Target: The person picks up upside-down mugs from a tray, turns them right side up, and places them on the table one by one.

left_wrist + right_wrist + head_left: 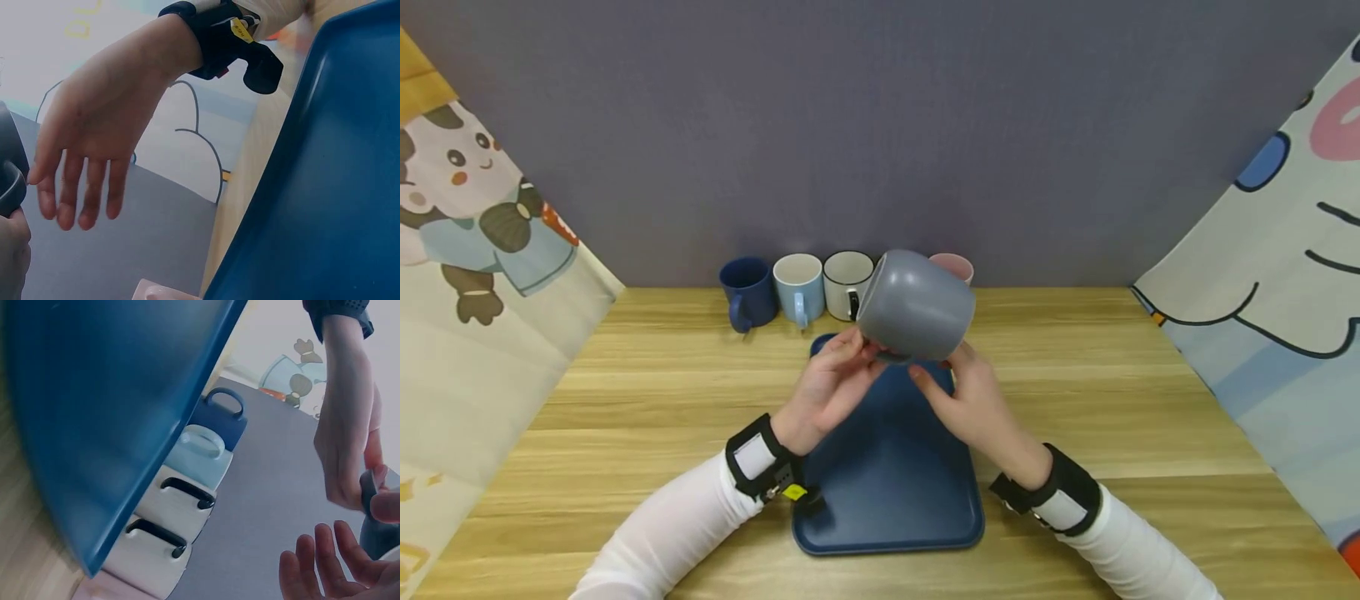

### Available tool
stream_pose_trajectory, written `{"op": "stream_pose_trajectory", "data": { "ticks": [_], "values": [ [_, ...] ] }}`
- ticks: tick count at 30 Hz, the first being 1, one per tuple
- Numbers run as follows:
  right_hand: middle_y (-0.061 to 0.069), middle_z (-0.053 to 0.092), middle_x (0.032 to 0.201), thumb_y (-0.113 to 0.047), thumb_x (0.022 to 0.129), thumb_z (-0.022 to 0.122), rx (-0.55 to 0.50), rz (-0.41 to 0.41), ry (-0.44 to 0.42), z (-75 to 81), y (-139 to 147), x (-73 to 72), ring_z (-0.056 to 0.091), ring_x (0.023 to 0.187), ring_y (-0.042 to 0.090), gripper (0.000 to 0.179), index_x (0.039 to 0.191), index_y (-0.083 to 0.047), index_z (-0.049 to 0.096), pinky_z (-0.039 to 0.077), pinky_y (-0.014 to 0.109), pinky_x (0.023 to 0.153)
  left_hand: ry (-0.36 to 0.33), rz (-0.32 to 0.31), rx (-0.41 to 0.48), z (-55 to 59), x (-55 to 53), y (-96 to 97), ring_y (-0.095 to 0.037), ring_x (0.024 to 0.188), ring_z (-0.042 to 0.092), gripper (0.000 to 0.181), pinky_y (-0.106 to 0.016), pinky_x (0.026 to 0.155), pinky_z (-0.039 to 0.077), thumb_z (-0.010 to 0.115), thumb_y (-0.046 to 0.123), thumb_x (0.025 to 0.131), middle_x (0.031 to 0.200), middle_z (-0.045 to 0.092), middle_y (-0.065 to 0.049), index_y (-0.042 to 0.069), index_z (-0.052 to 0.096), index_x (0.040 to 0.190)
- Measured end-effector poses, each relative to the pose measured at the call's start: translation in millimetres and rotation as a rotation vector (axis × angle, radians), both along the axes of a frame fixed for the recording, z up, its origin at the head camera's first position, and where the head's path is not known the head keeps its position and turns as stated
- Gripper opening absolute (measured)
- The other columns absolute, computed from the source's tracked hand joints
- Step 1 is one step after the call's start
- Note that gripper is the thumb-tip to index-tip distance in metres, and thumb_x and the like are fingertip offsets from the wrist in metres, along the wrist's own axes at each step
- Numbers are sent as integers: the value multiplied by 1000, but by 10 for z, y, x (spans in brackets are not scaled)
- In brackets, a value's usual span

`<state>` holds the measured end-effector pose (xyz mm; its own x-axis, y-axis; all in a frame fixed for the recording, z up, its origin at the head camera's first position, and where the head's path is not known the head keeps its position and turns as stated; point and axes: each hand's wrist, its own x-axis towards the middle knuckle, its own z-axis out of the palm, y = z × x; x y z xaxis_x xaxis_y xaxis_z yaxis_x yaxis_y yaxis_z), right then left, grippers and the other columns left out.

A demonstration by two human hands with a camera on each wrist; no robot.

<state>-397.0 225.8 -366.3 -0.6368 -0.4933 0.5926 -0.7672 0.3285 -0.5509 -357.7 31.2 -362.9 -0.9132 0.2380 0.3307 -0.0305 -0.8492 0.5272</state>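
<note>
A grey mug (917, 308) is tipped on its side in the air above the far end of a dark blue tray (887, 467), its mouth toward the left and its handle downward. My left hand (827, 392) pinches it by the handle, near the rim, as the right wrist view shows at the handle (367, 490). Close under the base is my right hand (981, 412). In the left wrist view the fingers of that right hand (94, 131) extend loosely with nothing gripped; whether its thumb touches the mug I cannot tell.
Along the grey back wall stand a dark blue mug (752, 296), a light blue mug (799, 287), a white mug (846, 283) with black handle, another white mug (150, 556) and a pink mug (953, 265). Cartoon-printed curtains (490, 217) flank the wooden table (1112, 375).
</note>
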Motion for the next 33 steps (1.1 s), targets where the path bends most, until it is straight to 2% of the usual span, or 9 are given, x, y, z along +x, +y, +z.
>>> {"op": "stream_pose_trajectory", "data": {
  "ticks": [4,7,10,14,16,21,27,33],
  "values": [
    [10,61,109,-15,86,68,-37,20,-28,36,-28,34,62,95,23,40,122,-6,53,55,41,75,9,-2,6,6,-27,37,-13,92,52,28,-29,96,38,37,8,102,98,60,1,9,65,107],
    [9,60,105,-11,86,68,-87,54,-79,55,-42,51,62,94,22,41,124,-7,51,55,37,76,-6,4,17,8,-47,66,-13,94,53,24,-28,97,38,43,8,100,102,62,1,8,65,108],
    [11,59,106,-5,88,65,-144,72,-140,134,-62,116,61,93,23,40,125,-4,51,55,34,78,-20,7,30,5,-59,89,-13,92,53,19,-28,95,39,48,9,97,99,61,0,7,66,102],
    [12,58,116,-5,91,62,-223,77,-269,140,-80,129,60,101,19,38,127,-3,51,55,32,82,-28,-9,41,-18,-60,99,-13,90,53,19,-28,94,39,48,10,97,95,61,0,8,66,94],
    [10,56,121,-8,92,61,-270,88,-340,70,-81,78,58,106,14,39,129,-5,50,53,28,86,-29,-24,46,-35,-63,97,-13,91,53,19,-28,94,39,48,10,97,95,60,0,8,66,93],
    [12,55,122,-7,92,61,-344,101,-473,93,-94,69,55,107,12,38,128,-1,49,51,22,88,-17,-65,51,-80,-76,92,-15,92,52,20,-28,95,38,45,9,99,92,58,-1,7,65,93],
    [15,55,118,-3,93,57,-375,123,-484,99,-90,51,55,104,11,35,127,2,48,48,19,85,-27,-115,28,-127,-75,75,-16,98,56,19,-28,102,39,45,7,99,96,61,-4,7,63,100],
    [15,57,120,-5,93,57,-383,156,-514,80,-71,33,59,105,9,39,131,0,47,50,20,85,-56,-113,10,-143,-66,63,-16,99,56,22,-30,104,38,40,6,100,97,61,-3,7,62,102]
  ]
}}
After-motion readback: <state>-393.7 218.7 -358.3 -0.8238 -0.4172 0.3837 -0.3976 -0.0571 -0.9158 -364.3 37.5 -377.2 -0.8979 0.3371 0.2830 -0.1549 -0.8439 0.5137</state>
